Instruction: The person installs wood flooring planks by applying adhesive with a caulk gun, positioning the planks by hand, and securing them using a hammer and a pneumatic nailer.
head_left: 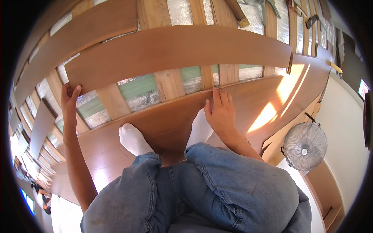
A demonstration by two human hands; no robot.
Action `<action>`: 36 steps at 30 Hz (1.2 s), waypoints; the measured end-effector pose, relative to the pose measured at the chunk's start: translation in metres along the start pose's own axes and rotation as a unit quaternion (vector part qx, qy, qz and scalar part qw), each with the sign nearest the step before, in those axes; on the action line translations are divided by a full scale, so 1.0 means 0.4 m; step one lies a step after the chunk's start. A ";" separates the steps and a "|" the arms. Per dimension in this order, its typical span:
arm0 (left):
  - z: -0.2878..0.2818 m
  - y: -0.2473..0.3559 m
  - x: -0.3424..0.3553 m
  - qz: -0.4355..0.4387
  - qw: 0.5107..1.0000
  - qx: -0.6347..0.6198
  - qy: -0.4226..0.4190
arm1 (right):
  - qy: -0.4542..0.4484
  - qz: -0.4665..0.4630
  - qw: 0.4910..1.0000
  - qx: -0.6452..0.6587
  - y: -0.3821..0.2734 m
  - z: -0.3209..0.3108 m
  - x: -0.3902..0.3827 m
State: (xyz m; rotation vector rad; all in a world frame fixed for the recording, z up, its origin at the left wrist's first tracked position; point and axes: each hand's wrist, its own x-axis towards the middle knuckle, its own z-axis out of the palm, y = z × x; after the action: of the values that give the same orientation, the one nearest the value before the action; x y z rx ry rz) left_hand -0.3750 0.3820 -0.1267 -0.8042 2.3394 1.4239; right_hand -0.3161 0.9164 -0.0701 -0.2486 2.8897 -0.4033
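Observation:
A long brown floor plank (178,46) lies across wooden battens (167,83), with silver foil and green strips showing between them. My left hand (70,99) grips the plank's lower left end, thumb and fingers at its edge. My right hand (220,108) has its fingertips on the edge of the laid brown flooring (256,97), fingers slightly apart and holding nothing. My feet in white socks (132,138) rest on that flooring, either side of a shadowed patch below my hands.
Other loose planks (77,31) lie on the battens at upper left. A round metal fan (305,145) stands at right beside a white panel (342,116). Tools (243,15) lie at the top. Another person (44,200) is at far lower left.

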 end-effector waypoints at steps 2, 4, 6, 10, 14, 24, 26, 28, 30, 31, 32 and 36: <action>-0.003 -0.005 0.000 0.000 1.000 0.006 0.009 | 0.004 -0.005 1.000 -0.001 -0.004 0.005 -0.001; -0.007 -0.004 0.000 0.001 1.000 0.010 0.004 | -0.003 -0.004 1.000 -0.002 -0.007 0.003 0.000; -0.008 0.000 0.002 0.002 1.000 0.015 -0.002 | -0.009 0.000 1.000 -0.005 -0.012 0.000 0.001; -0.005 0.006 -0.002 -0.005 1.000 0.016 -0.002 | -0.017 0.005 1.000 0.006 -0.022 0.000 0.005; -0.001 0.009 -0.003 -0.005 1.000 0.018 0.003 | -0.021 0.004 1.000 0.000 -0.023 0.009 0.005; -0.002 0.005 0.001 0.006 1.000 0.002 -0.005 | -0.034 0.017 0.999 -0.024 -0.039 0.001 0.010; -0.005 -0.005 0.002 0.000 1.000 0.009 -0.006 | -0.058 0.030 0.998 -0.016 -0.053 0.003 0.013; -0.005 -0.010 -0.002 0.001 1.000 0.009 0.003 | -0.060 0.038 0.997 -0.008 -0.076 0.019 -0.002; -0.007 -0.014 0.001 -0.004 0.999 0.032 -0.003 | -0.059 0.045 0.997 -0.006 -0.085 0.022 0.001; -0.011 -0.015 0.003 -0.004 0.999 0.031 -0.003 | -0.055 0.052 0.997 0.032 -0.090 0.022 0.008; -0.014 -0.016 0.005 -0.003 0.999 0.036 -0.007 | -0.051 0.059 0.994 0.070 -0.096 0.019 0.016; -0.021 -0.035 0.001 -0.006 1.000 0.029 -0.007 | -0.218 0.228 0.875 0.368 -0.137 -0.025 0.018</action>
State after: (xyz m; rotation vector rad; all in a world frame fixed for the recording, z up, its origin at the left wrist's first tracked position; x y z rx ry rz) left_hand -0.3666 0.3695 -0.1328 -0.7884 2.3488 1.3460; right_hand -0.3180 0.8655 -0.0462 0.4097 2.0629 -1.1243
